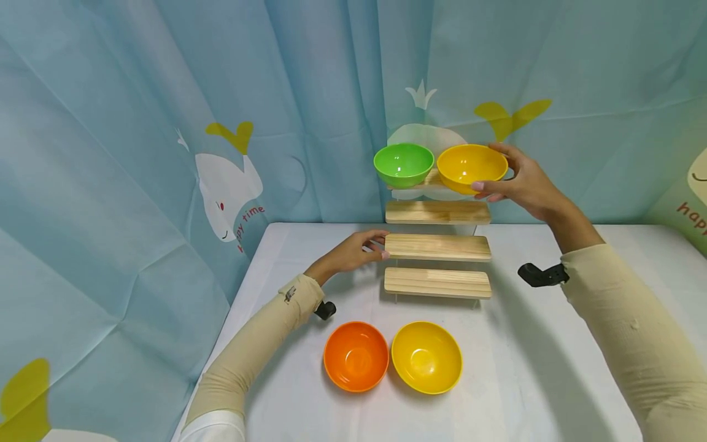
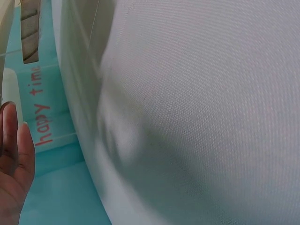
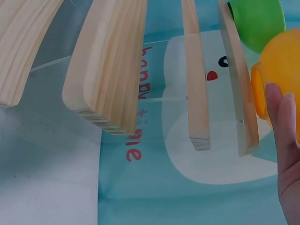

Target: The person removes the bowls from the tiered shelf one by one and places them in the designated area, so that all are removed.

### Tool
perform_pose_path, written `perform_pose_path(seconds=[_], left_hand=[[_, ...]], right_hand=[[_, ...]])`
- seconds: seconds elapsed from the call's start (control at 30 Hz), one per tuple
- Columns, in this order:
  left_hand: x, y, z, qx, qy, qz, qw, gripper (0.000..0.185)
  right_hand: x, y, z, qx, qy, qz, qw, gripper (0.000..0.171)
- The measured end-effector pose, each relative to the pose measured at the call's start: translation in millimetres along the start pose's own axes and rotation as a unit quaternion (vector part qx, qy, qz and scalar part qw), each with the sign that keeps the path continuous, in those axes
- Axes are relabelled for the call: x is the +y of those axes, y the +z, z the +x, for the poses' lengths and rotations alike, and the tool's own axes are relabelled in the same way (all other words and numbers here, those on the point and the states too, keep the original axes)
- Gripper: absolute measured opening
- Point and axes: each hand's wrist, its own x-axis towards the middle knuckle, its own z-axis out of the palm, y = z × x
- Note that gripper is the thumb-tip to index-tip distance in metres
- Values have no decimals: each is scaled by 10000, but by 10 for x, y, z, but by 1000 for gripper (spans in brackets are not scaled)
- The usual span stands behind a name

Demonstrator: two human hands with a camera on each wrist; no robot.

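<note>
My right hand (image 1: 521,181) holds an orange-yellow bowl (image 1: 469,164) by its right side, thumb in front and fingers at the back rim. In the right wrist view, the base of this bowl (image 3: 281,70) is right at the top board. Beside it on the top board sits a green bowl (image 1: 403,162). With thumb and fingers around its left end, my left hand (image 1: 353,250) grips the third board down of a tiered wooden rack (image 1: 436,247). Only part of the left hand (image 2: 14,164) shows in the left wrist view.
An orange bowl (image 1: 356,357) and a yellow bowl (image 1: 426,358) stand side by side in front of the rack on the white-covered table (image 1: 309,405). A blue printed curtain (image 1: 326,110) hangs close behind the rack and along the left side.
</note>
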Motion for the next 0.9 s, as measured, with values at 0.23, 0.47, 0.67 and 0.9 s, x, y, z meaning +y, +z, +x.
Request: perform_pose_path(seconds=[0.23,0.47,0.67,0.9], left_hand=[[-62,0,35,20,53,-106,9999,58],[-73,0,47,26,36,-123,9999,59],[-75,5,58,27,59,-76,9999,58],[-80,5,69,27,71,-32,10000,58]], right_hand=[[-19,-11,-74,33,41,-204,9998,83],[4,-20,-155,-37,-70,-397,9992,87],[19,-34,-238,-36,-211,-411,9989,85],[27,-15,-391,-94,-431,-480,9979,88]])
